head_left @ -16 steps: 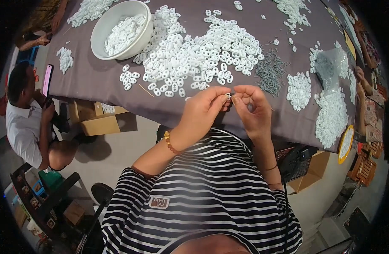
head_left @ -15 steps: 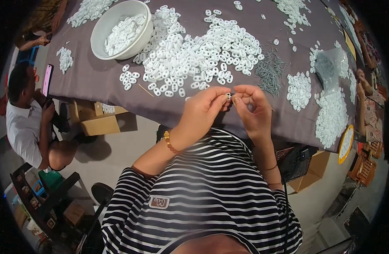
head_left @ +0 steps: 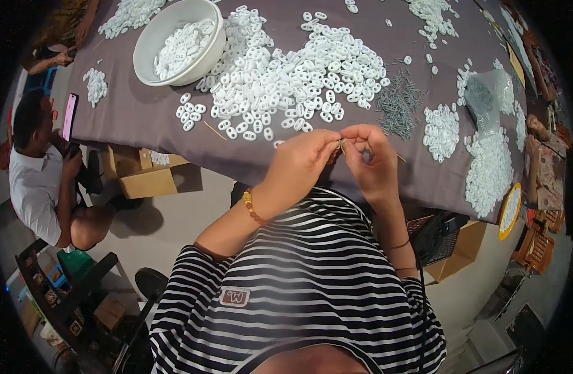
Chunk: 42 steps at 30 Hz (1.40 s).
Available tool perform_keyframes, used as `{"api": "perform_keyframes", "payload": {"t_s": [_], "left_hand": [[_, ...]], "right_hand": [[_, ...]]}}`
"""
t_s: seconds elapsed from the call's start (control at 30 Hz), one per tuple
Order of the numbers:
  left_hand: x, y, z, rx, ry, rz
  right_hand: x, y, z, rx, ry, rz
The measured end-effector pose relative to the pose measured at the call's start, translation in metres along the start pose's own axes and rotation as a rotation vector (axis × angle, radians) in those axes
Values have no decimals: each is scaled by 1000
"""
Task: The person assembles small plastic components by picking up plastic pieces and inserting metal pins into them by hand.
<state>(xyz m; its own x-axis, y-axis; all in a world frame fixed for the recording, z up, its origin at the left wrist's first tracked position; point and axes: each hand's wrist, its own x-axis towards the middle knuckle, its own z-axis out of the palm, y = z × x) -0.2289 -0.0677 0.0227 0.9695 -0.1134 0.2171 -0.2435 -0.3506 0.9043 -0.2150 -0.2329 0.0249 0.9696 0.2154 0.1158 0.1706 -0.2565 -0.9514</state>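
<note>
My left hand (head_left: 302, 161) is closed in a pinch at the table's near edge, holding a small white two-hole oval piece that its fingers mostly hide. Against it, the thumb and forefinger of my right hand (head_left: 372, 159) pinch at the same spot. Something tiny and dark shows between the fingertips, too small to name. Just beyond my hands spreads a big heap of white two-hole oval pieces (head_left: 292, 81). To its right lies a pile of thin grey screw-like pins (head_left: 398, 105).
A white bowl (head_left: 206, 61) of the same pieces stands left of the heap. Further right are smaller white piles (head_left: 441, 132), a clear plastic bag (head_left: 483, 106) and a yellow-rimmed tray (head_left: 505, 232). A wooden stick (head_left: 215, 130) lies nearby. At left, a seated person (head_left: 40, 168) holds a phone (head_left: 70, 116).
My fingertips have drawn closer together, and the white piece that showed between them is now mostly covered. The seated person's head has shifted slightly.
</note>
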Motion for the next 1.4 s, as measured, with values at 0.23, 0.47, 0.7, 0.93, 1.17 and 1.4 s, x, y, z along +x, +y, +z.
{"api": "perform_keyframes", "payload": {"t_s": [0.23, 0.47, 0.7, 0.93, 1.17, 1.4], "left_hand": [[1, 10, -1, -760, -42, -501], [1, 4, 0, -832, -54, -530], [-1, 2, 1, -841, -28, -514], [-3, 6, 0, -722, -7, -481], [-10, 2, 2, -805, 23, -467], [-3, 5, -7, -854, 43, -451]], "right_hand": [[3, -8, -7, 104, -16, 156], [1, -4, -8, 26, -10, 138], [6, -11, -4, -198, 27, -60], [6, -14, -1, -182, 24, -14], [6, -18, 0, -169, 18, -55], [11, -18, 0, 7, -14, 72]]}}
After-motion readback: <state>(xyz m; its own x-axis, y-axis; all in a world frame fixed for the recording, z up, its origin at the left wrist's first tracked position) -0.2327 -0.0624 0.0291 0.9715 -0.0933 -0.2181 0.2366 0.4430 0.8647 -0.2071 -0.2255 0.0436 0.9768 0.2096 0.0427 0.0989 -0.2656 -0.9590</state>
